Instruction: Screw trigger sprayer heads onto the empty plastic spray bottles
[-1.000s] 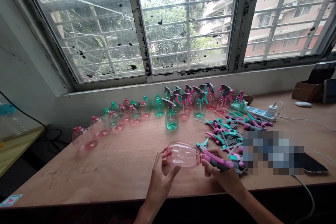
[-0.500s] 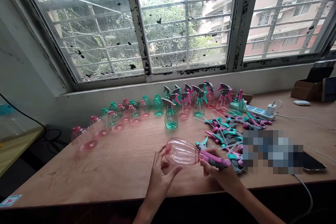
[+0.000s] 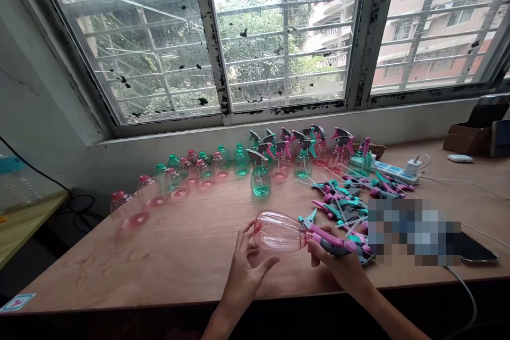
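Observation:
A clear pink spray bottle (image 3: 279, 231) lies sideways in the air between my hands, above the front of the table. My left hand (image 3: 245, 265) cups its base at the left with curled fingers, the thumb standing off below the bottle. At the neck, my right hand (image 3: 338, 263) is closed on the pink and grey trigger spray head (image 3: 330, 240). The head sits against the bottle's mouth; whether its thread is fully engaged I cannot tell. Just behind my right hand lies a pile of loose pink, green and grey spray heads (image 3: 345, 204) with pale tubes.
Along the window wall stand several open pink and green bottles (image 3: 206, 172) and several with spray heads (image 3: 261, 178). At the right are a power strip (image 3: 394, 171), a white charger, a blurred patch and a dark phone (image 3: 476, 249). The table's front edge runs below my hands.
The bottle and both hands sit very slightly further right and lower, as does the whole scene with the camera. Both hands keep much the same pose.

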Tool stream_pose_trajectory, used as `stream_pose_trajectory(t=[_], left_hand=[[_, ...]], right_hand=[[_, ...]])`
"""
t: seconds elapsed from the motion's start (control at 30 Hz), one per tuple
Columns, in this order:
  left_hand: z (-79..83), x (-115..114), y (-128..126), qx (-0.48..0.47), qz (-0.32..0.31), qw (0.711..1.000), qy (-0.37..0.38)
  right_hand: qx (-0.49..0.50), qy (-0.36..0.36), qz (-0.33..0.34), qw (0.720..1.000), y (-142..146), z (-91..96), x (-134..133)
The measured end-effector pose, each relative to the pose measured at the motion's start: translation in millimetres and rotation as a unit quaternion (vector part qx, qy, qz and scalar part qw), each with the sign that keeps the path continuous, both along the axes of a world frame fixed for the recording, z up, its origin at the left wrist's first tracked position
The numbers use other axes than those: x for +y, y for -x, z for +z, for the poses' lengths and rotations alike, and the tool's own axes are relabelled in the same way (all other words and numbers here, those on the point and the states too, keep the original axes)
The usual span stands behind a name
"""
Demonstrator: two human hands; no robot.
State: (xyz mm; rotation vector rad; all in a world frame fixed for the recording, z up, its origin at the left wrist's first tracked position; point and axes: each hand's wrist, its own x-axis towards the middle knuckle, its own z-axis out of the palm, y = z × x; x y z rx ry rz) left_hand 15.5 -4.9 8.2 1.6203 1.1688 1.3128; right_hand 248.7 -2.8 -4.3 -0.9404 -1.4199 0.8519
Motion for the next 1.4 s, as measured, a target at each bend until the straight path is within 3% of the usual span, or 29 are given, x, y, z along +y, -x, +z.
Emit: stream_pose_trajectory(t=[0.23, 0.5, 0.77, 1.0, 1.17, 1.4], left_hand=[[-0.6, 2.5, 1.8, -0.039, 0.007, 0.998, 0.044], [-5.8, 6.9, 1.8, -0.004, 0.004, 1.0, 0.0], [-4.0, 2.3, 1.9, -0.039, 0.006, 0.998, 0.052], [-4.8, 5.0, 1.5, -0.044, -0.028, 0.998, 0.035], [-5.0, 4.5, 0.4, 0.011, 0.001, 1.0, -0.006], [-5.1, 4.2, 0.5, -0.006, 0.012, 0.999, 0.03]], right_hand=[[-0.023, -0.013, 0.013, 1.0, 1.8, -1.6, 0.9], [0.003, 0.009, 0.017, 1.0, 0.4, 1.2, -1.1], [-0.039, -0.028, 0.011, 0.999, -1.3, -4.3, 1.5], [-0.001, 0.014, -0.006, 1.0, 0.5, 0.4, 0.0], [-0.014, 0.01, -0.004, 1.0, -1.1, -1.6, 0.6], [-0.027, -0.018, 0.008, 0.999, -0.7, -3.3, 1.5]])
